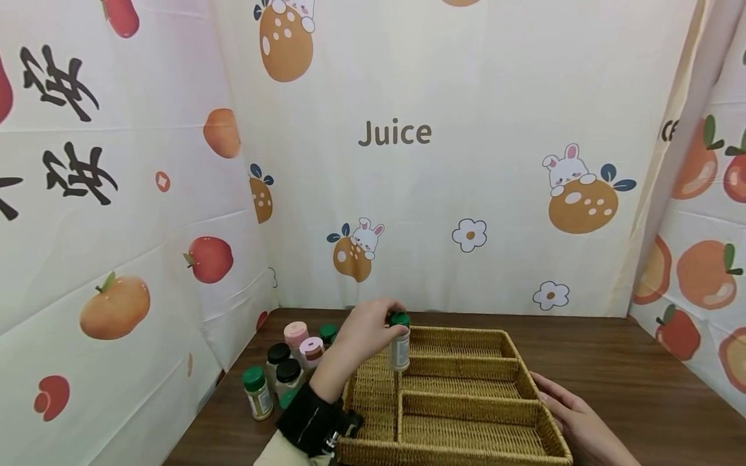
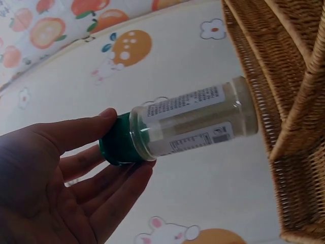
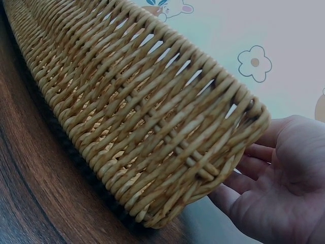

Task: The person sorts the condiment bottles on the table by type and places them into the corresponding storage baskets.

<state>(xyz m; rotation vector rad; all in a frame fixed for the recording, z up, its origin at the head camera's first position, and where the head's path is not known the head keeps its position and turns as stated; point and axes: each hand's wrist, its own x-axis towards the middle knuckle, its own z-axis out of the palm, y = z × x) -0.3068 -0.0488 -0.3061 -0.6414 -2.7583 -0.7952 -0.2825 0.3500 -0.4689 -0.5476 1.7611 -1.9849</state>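
Wicker fills the near foreground: a woven basket (image 1: 466, 414), split into long compartments plus one crosswise slot at its left end, sits on the dark wooden worktop (image 1: 612, 369). Against the basket's right wall rests the right hand (image 1: 574, 417), fingers straight and relaxed, flat along the weave rather than curled around it; from the right wrist view the palm sits just beside the basket's corner (image 3: 223, 152), which looks like a steadying touch to keep the light basket from sliding.

Above the basket's left end, the left hand (image 1: 367, 330) grips a small clear jar (image 1: 399, 346) by its green cap (image 2: 118, 142), fingertips and thumb pinched around the cap so the body hangs free below. Holding it from the top leaves the sides clear of the narrow dividers. The jar is upright, hovering over the left part of the basket, not touching the weave; the left wrist view shows pale contents and a printed label.

Left of the basket, a cluster of other jars (image 1: 285, 369) stands on the worktop, with green, black and pink caps, close together and within reach of the left hand.
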